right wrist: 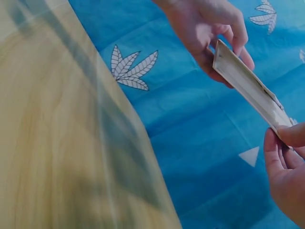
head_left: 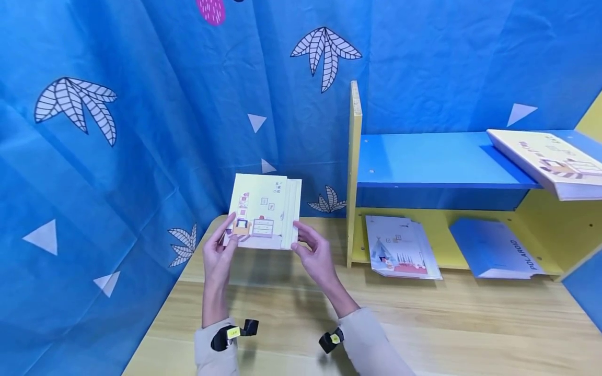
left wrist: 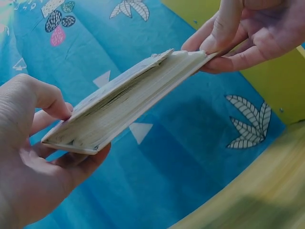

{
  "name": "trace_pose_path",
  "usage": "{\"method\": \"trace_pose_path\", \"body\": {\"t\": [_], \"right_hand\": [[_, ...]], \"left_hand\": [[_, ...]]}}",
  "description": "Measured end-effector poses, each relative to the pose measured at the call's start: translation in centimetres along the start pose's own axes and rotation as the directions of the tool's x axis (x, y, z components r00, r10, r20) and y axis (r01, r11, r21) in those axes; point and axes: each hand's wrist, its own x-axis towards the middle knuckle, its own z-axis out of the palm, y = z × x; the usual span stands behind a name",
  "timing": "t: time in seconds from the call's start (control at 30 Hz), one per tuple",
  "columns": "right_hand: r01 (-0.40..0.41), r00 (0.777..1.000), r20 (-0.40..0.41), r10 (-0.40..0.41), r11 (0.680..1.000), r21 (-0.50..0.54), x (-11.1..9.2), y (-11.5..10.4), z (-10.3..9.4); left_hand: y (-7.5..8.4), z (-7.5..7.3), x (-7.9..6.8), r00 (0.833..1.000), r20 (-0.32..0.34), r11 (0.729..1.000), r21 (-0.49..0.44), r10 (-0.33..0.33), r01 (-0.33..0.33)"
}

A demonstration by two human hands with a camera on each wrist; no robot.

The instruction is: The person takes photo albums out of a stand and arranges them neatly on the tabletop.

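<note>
Both hands hold a pale book (head_left: 261, 211) above the table, its cover printed with a small furnished room. At its lower left corner, the left hand (head_left: 218, 253) grips it with the thumb in front. The right hand (head_left: 317, 256) pinches the lower right edge, where several page edges show beyond the cover. In the left wrist view the book (left wrist: 128, 102) is tilted and its page block shows between the covers. The right wrist view shows the same book (right wrist: 248, 90) edge-on, held at both ends. Parts of the fingers behind it are hidden.
To the right stands a shelf unit with a yellow side panel (head_left: 354, 172) and a blue upper board (head_left: 423, 156). A thick book (head_left: 559, 156) overhangs that board. Below lie an illustrated book (head_left: 400, 248) and a blue POLAROID book (head_left: 494, 248). A blue curtain (head_left: 188, 94) hangs behind the wooden table (head_left: 282, 313).
</note>
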Motion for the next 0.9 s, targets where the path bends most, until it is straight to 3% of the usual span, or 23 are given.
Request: {"method": "trace_pose_path", "body": {"t": [0.23, 0.63, 0.9], "right_hand": [[-0.014, 1.000, -0.003, 0.014, 1.000, -0.019, 0.0, 1.2, 0.6], [-0.089, 0.996, -0.017, 0.089, 0.995, -0.048, 0.3, 2.5, 1.0], [-0.146, 0.989, -0.038, 0.144, 0.987, -0.068, 0.4, 4.0, 1.2]], "left_hand": [[-0.6, -0.6, 0.0, 0.998, -0.034, 0.994, 0.097, -0.055, 0.058], [-1.8, -1.1, 0.4, 0.992, 0.000, 0.981, 0.151, -0.126, 0.125], [-3.5, -1.6, 0.4, 0.983, -0.020, 0.968, 0.176, -0.180, 0.181]]}}
